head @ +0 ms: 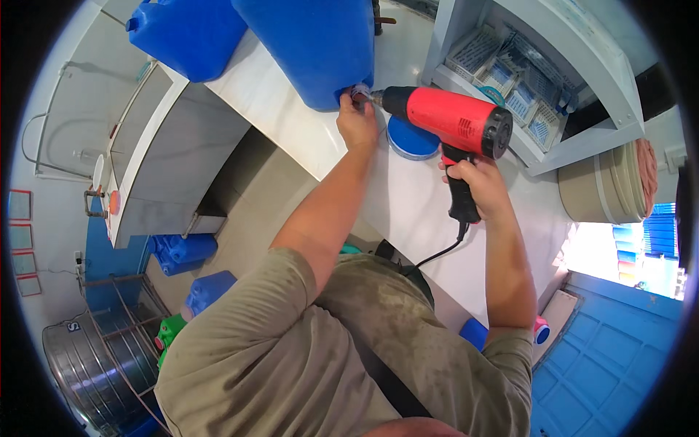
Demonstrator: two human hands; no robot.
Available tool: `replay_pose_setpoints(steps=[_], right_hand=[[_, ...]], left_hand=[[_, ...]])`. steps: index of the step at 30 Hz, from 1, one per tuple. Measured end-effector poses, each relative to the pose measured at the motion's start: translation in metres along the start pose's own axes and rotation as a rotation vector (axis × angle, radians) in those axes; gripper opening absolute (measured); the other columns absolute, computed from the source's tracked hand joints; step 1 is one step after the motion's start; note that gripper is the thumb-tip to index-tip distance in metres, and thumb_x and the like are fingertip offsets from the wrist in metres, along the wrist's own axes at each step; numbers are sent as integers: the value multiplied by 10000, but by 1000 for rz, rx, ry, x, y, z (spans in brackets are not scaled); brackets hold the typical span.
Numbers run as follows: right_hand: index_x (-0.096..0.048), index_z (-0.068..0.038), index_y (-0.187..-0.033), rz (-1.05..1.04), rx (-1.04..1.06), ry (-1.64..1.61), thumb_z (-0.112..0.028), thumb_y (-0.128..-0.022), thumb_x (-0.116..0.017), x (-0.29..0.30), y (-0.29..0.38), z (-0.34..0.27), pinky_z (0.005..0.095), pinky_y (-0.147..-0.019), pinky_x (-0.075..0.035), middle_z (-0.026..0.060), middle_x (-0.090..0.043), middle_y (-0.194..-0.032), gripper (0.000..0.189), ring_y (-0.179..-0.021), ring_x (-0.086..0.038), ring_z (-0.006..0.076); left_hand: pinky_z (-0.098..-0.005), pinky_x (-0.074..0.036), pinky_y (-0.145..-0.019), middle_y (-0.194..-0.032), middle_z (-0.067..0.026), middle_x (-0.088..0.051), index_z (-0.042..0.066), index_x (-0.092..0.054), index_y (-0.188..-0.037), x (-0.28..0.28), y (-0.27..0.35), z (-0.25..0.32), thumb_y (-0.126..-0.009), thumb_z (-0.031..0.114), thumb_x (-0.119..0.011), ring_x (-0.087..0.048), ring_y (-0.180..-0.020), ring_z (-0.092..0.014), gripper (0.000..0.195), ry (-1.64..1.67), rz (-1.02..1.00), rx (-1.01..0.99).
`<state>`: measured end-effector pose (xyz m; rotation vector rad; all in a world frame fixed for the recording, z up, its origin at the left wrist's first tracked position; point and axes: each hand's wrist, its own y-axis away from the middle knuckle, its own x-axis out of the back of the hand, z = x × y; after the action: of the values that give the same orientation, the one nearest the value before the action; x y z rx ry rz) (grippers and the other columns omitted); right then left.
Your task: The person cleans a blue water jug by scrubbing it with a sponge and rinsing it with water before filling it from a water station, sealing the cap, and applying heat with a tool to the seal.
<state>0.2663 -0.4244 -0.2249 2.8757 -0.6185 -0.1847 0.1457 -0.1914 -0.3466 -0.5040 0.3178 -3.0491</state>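
Note:
A red and black heat gun (453,117) is gripped by its black handle in my right hand (478,183). Its metal nozzle points left, at the spout (360,94) low on a large blue plastic container (327,49). My left hand (357,123) is at that spout, fingers around its side; whether it grips the spout or a thin clear piece over it, I cannot tell. A round blue lid (412,137) lies on the white counter (393,185) below the heat gun's barrel. The heat gun's black cord runs down toward my waist.
Another blue jug (188,38) stands at the counter's upper left. On the right are a white shelf unit (590,136) holding small baskets (521,101) and a beige bucket (600,185). Blue jugs (183,251) stand on the floor at left, near a metal tank (98,366).

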Motion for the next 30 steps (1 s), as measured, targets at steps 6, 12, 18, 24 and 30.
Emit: replay_pose_setpoints(steps=[6, 12, 18, 24, 30], right_hand=[[-587, 32, -1275, 71, -25, -162, -81, -806, -607, 0, -21, 10, 376, -834, -581, 123, -654, -1210, 482, -994, -671, 226], [-584, 40, -1270, 14, -81, -241, -79, -789, -605, 12, -8, 20, 375, -816, -584, 129, -653, -1175, 496, -988, -672, 240], [-578, 47, -1283, 7, -86, -346, -76, -797, -600, 12, -3, 32, 378, -811, -590, 135, -659, -1193, 502, -991, -674, 246], [-575, 51, -1295, 6, -55, -367, -80, -800, -594, -1, -15, 31, 377, -788, -595, 147, -656, -1234, 513, -985, -677, 244], [-563, 41, -1327, 55, -80, -332, -78, -780, -584, -2, -10, 19, 380, -765, -596, 154, -653, -1262, 560, -975, -682, 253]], left_hand=[[-353, -525, -904, -1058, -113, -730, 36, -572, -1355, 0, 1, 9, -856, 20, -695, -708, -1012, -253, 515, 43, -6, 3], [-354, -503, -970, -1172, -204, -675, -40, -439, -1286, -1, 2, 2, -825, -75, -560, -684, -1134, -311, 478, 191, -40, -86], [-335, -491, -976, -1191, -215, -645, -30, -378, -1163, 1, -4, -12, -806, -131, -487, -666, -1183, -312, 387, 146, -81, -80], [-290, -483, -926, -1042, -113, -612, -17, -491, -1088, 13, -24, -11, -819, -122, -478, -635, -910, -247, 289, 866, -286, 518], [-358, -445, -1014, -1068, -106, -592, -7, -540, -999, 14, -29, 16, -843, -59, -446, -569, -1018, -195, 190, 1325, -118, 988]])
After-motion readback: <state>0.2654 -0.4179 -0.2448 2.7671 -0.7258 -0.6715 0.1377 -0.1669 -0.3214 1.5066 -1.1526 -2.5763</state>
